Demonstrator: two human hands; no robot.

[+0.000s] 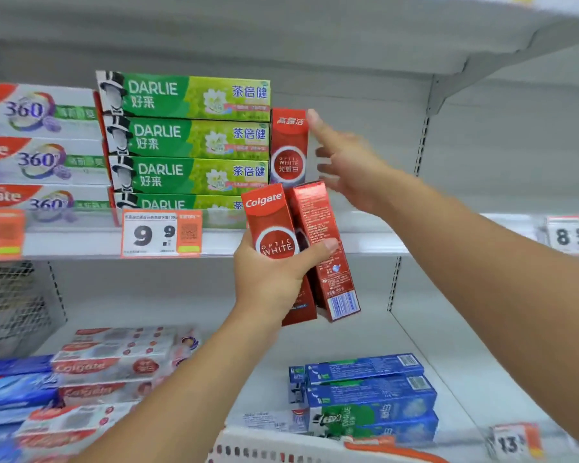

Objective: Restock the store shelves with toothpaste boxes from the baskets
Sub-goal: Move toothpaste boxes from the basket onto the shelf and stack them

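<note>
My left hand (274,275) grips two red Colgate Optic White boxes (310,242), held upright in front of the middle shelf's edge. A third red Optic White box (288,147) stands upright on that shelf (365,242), right of the stacked green Darlie boxes (188,138). My right hand (345,162) is beside this standing box with fingers spread, the index fingertip at its top right corner; it holds nothing. A white basket's rim (264,446) shows at the bottom.
Colgate 360 boxes (41,155) are stacked at the left of the middle shelf. Bare shelf lies right of the standing red box. On the lower shelf sit red-and-white Colgate boxes (107,365) and blue Darlie boxes (368,392). Price tags (161,233) line the shelf edges.
</note>
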